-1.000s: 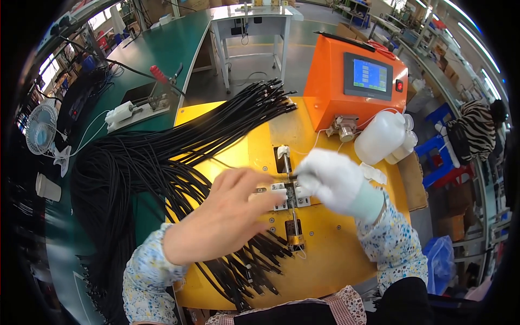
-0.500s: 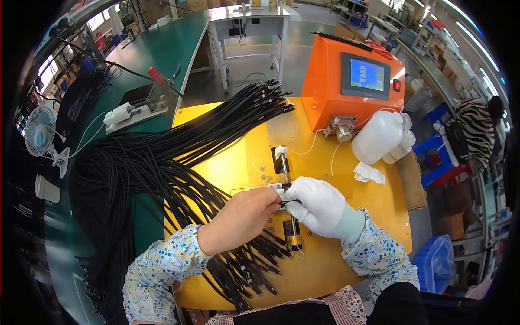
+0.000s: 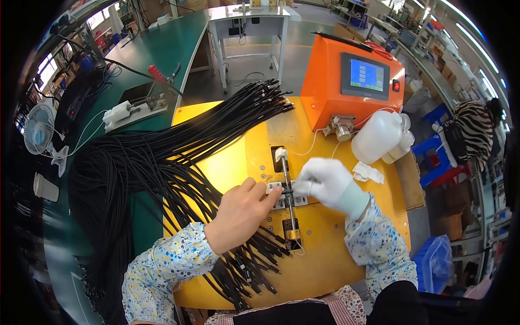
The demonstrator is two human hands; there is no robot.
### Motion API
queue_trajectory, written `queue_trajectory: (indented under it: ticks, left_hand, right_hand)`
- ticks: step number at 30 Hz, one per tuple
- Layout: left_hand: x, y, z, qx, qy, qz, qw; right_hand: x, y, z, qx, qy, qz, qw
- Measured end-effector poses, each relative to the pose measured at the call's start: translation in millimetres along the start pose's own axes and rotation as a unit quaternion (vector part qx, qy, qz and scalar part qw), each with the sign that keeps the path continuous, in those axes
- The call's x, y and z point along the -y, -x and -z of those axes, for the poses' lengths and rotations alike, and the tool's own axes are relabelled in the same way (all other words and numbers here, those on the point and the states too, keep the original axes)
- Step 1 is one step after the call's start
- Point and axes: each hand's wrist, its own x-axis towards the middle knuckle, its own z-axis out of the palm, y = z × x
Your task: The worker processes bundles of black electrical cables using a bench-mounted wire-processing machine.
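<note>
My bare left hand [image 3: 241, 214] rests on the yellow worktop [image 3: 325, 254], its fingertips at the left side of a small metal fixture [image 3: 285, 194] with a thin rod running through it. My white-gloved right hand [image 3: 325, 181] pinches at the fixture from the right. A black cable end seems to lie between the two hands at the fixture, though the fingers hide most of it. A big bundle of black cables [image 3: 141, 173] fans out to the left of my left hand, with more cable ends [image 3: 249, 265] below my wrist.
An orange machine with a small blue screen [image 3: 357, 86] stands at the back of the worktop. A white plastic bottle [image 3: 379, 135] and a crumpled tissue [image 3: 368, 172] lie to the right. A green bench [image 3: 157, 59], a small fan [image 3: 39, 130] and a paper cup [image 3: 44, 188] are at left.
My left hand has drawn back and lowered, uncovering the fixture. My right hand has stayed at the fixture's right side with only small shifts.
</note>
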Motion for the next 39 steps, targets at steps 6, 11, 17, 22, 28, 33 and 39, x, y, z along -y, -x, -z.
queue_trajectory:
  ticks: [6, 11, 17, 22, 28, 33, 39]
  left_hand:
    - [-0.1, 1.9, -1.0, 0.015, -0.055, -0.034, 0.998]
    - [-4.3, 0.1, -2.5, -0.002, -0.051, -0.028, 0.998]
    - [-4.0, -2.1, -4.1, 0.002, -0.048, -0.034, 0.998]
    - [1.8, -0.7, -3.2, -0.002, -0.016, -0.016, 1.0]
    - [5.6, -3.1, -3.9, -0.022, 0.014, 0.043, 0.999]
    - [10.9, -4.8, -2.2, 0.003, 0.046, 0.061, 0.997]
    - [-0.4, -11.6, 44.3, 0.136, 0.06, 0.045, 0.988]
  right_hand:
    - [-20.3, -101.4, -4.5, -0.021, 0.431, 0.077, 0.899]
    - [-29.2, -168.7, -29.5, 0.166, 0.54, 0.011, 0.825]
    - [-23.0, -164.4, -13.8, 0.165, 0.562, 0.042, 0.809]
    - [-11.1, -140.6, 11.6, -0.027, 0.499, 0.057, 0.865]
    - [14.6, -78.7, 44.8, -0.143, 0.469, 0.205, 0.847]
    - [14.3, -48.1, 49.5, -0.096, 0.507, 0.116, 0.849]
    - [11.5, -18.4, 41.0, -0.047, 0.388, 0.074, 0.917]
